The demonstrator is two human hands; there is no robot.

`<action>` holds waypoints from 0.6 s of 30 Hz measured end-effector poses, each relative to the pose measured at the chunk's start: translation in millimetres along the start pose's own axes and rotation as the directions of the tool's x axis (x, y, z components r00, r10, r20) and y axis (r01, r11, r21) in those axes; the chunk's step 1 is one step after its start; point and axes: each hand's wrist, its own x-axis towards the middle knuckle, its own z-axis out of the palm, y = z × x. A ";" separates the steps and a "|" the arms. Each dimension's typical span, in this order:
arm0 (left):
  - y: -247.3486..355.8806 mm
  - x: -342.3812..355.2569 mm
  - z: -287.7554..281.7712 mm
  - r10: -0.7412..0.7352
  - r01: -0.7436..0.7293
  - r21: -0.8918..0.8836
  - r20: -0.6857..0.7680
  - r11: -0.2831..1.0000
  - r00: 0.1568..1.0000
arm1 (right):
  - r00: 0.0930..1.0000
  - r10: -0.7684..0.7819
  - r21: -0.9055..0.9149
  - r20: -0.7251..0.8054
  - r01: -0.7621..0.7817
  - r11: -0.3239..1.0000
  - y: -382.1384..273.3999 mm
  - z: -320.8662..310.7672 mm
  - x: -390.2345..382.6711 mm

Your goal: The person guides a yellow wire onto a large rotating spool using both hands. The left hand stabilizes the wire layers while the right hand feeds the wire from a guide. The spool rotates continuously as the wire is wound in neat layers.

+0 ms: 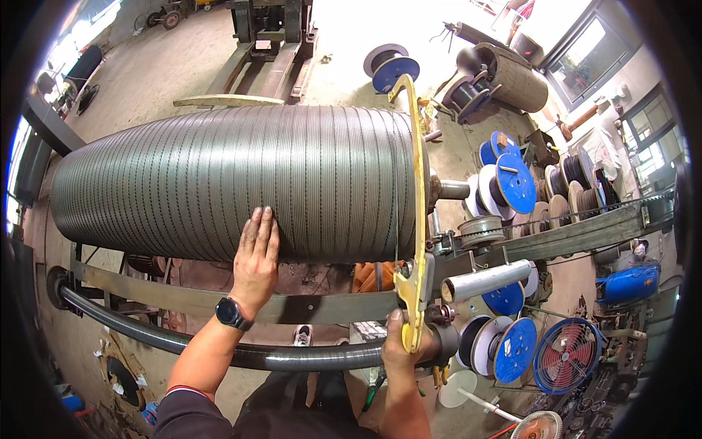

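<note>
A large grey roller [183, 168] lies lengthwise in front of me, its surface closely ribbed with dark dashed lines around it. My left hand [254, 267] rests flat on its near side, fingers stretched out and nearly together. A yellow hacksaw [420, 197] stretches across the right end of the roller, pointing away from me. My right hand [398, 350] is closed around the handle of this saw. Along the roller's right end runs the thin blade; whether it cuts into the surface I cannot tell.
A metal rail [329, 306] and a black bar [300, 358] run between me and the roller. At right are a steel tube [486, 281], a chain-carrying beam [578, 238], blue-sided spools [515, 350] and a fan [567, 356]. Forklift forks [274, 69] stand beyond.
</note>
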 end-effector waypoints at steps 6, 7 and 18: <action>-1.3 -1.8 -2.4 0.000 0.000 0.024 0.002 1.000 1.000 | 0.992 -0.115 0.234 -0.045 0.122 0.965 -28.1 27.1 52.4; -1.8 -3.0 -1.9 0.002 -0.003 0.034 0.007 0.999 1.000 | 0.995 -0.099 0.234 -0.011 0.099 0.967 -12.5 26.3 50.5; -5.5 4.3 -21.6 -0.039 0.040 -0.010 0.088 0.999 0.995 | 0.997 -0.074 0.312 0.009 0.068 0.948 25.0 30.0 48.6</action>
